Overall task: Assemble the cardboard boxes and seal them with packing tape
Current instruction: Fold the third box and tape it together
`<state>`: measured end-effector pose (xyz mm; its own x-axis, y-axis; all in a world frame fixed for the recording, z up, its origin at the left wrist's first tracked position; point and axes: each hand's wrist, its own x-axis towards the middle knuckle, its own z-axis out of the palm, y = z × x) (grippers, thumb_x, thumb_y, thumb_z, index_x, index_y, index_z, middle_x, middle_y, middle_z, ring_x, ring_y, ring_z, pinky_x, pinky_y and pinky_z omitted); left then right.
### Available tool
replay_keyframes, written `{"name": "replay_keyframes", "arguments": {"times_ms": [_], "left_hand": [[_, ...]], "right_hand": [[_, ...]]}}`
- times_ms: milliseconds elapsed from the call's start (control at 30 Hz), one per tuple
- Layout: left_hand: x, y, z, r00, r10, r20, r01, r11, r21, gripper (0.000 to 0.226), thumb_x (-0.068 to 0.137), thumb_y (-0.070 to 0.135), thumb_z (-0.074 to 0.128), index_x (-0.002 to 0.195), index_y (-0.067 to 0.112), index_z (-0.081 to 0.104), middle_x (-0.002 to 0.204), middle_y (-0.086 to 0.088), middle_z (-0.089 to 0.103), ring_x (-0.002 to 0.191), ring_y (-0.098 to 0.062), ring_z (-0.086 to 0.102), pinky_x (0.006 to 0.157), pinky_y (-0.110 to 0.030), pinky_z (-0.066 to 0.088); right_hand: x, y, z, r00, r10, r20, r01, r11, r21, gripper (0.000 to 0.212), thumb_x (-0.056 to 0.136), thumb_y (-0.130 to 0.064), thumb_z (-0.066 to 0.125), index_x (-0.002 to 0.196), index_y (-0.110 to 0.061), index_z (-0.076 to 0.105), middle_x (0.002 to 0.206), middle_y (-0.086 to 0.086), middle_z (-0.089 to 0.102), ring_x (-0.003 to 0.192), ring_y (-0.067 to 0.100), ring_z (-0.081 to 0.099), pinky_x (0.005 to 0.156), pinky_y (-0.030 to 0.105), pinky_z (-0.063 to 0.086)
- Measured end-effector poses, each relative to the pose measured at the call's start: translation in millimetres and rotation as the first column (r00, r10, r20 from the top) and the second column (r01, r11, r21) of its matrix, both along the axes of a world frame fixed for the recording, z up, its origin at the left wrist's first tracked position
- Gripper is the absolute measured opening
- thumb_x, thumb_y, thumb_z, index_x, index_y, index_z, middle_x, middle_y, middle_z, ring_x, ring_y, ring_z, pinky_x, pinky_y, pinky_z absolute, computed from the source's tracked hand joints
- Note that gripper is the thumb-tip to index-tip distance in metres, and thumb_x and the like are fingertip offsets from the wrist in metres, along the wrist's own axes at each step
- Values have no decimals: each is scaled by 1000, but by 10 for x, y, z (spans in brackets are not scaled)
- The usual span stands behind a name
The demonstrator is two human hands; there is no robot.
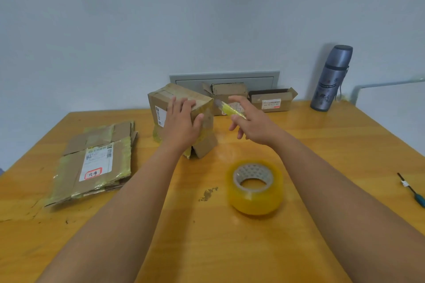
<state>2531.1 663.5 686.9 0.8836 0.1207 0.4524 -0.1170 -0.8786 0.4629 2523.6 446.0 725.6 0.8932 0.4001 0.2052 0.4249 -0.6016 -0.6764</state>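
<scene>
An assembled cardboard box [161, 108] with yellowish tape on it stands tilted on the wooden table [207, 248]. My left hand [181, 122] lies over its top near edge, fingers spread on the cardboard and thumb on the side. To the right of the box, my right hand [250, 122] pinches a small yellow utility knife [230, 109] whose tip points toward the box. A roll of clear yellowish packing tape [255, 187] lies flat on the table in front of my right hand.
Flattened taped cardboard boxes [92, 163] lie at the left. Two small open boxes [226, 92] [272, 99] stand against the wall at the back. A grey thermos [331, 78] stands at the back right. A thin tool with a teal handle [411, 189] lies near the right edge.
</scene>
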Motion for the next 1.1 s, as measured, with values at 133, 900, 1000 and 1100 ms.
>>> {"name": "replay_keyframes", "arguments": {"times_ms": [133, 900, 1000, 1100], "left_hand": [[18, -7, -1, 1000, -5, -1, 5, 1000, 16, 47, 100, 41, 50, 142, 22, 41, 154, 3, 30, 151, -20, 2, 121, -44, 17], [-7, -12, -11, 1000, -6, -10, 6, 1000, 19, 50, 99, 43, 52, 143, 22, 40, 155, 2, 29, 151, -21, 3, 121, -47, 19], [-15, -10, -1, 1000, -4, -11, 4, 1000, 28, 50, 99, 43, 52, 143, 22, 40, 155, 2, 29, 151, -21, 3, 120, -46, 20], [-24, 19, 2, 1000, 2, -19, -1, 999, 37, 50, 99, 43, 52, 143, 23, 40, 156, 2, 29, 152, -21, 4, 119, -46, 21]], "right_hand": [[-32, 86, -165, 999, 24, 36, -30, 983, 181, 35, 106, -20, 38, 134, -40, 47, 89, -1, 67, 64, 13, 66, 62, 27, 55], [-884, 137, -712, 986, 37, 165, 22, 938, -346, 66, 95, -55, 51, 148, -22, 29, 146, -2, 44, 104, 26, 61, 76, 37, 47], [-982, 141, -730, 983, 56, 173, 18, 917, -398, 67, 96, -56, 50, 147, -20, 28, 144, -1, 43, 102, 28, 61, 77, 38, 48], [-1004, 4, -694, 991, -11, 132, 58, 930, -362, 63, 96, -54, 49, 145, -22, 27, 142, -1, 46, 103, 27, 60, 78, 36, 46]]}}
